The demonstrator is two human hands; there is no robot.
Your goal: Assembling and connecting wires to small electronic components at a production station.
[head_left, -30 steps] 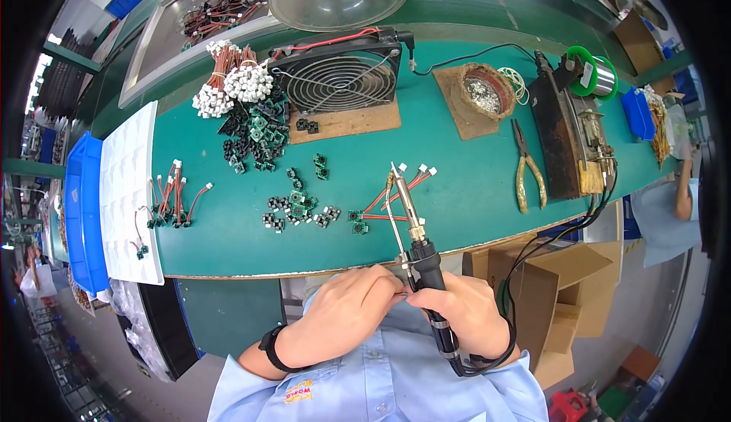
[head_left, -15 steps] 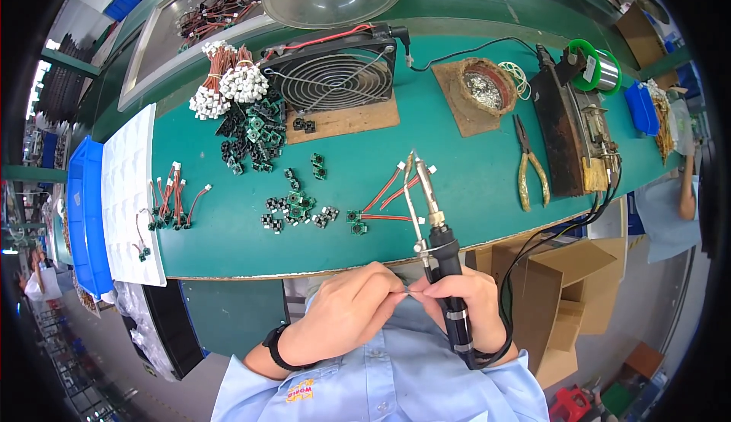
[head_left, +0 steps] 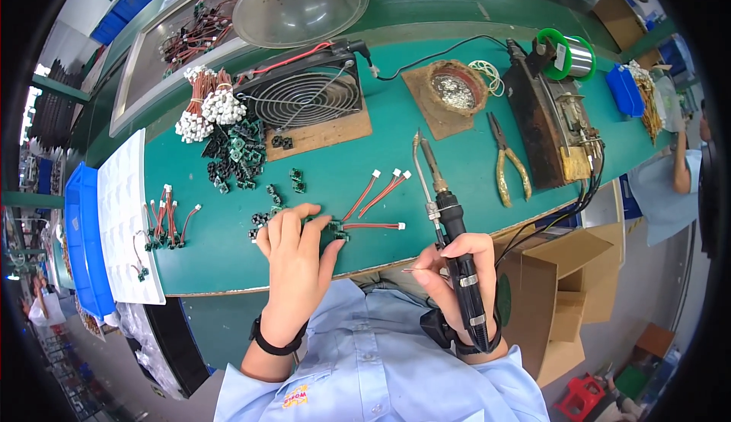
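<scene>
A black-handled soldering iron with a bent metal side tube (head_left: 451, 220) rests in my right hand (head_left: 464, 273), its tip pointing away from me over the bench. The thumb and fingers of that hand also pinch the end of a thin reddish wire (head_left: 417, 270). My left hand (head_left: 293, 251) lies palm down with fingers spread, over a cluster of small black and green connector parts, which it partly hides. Right beside its thumb and fingertips sit small green circuit boards (head_left: 335, 228). A red wire lead with a white plug (head_left: 377, 226) runs from them; more leads (head_left: 384, 194) lie just beyond.
A fan (head_left: 308, 98), bundled white-plug leads (head_left: 209, 106) and piled boards (head_left: 236, 152) stand at the back left. A white tray (head_left: 126, 216) and blue bin (head_left: 84, 232) are at left. Pliers (head_left: 506, 159), solder pot (head_left: 457, 91), solder spool (head_left: 567, 55) and dark metal box (head_left: 537, 117) are right.
My left hand has left my right hand and moved forward and left onto the small parts, its fingers spreading. My right hand keeps the iron. The whole view has shifted slightly.
</scene>
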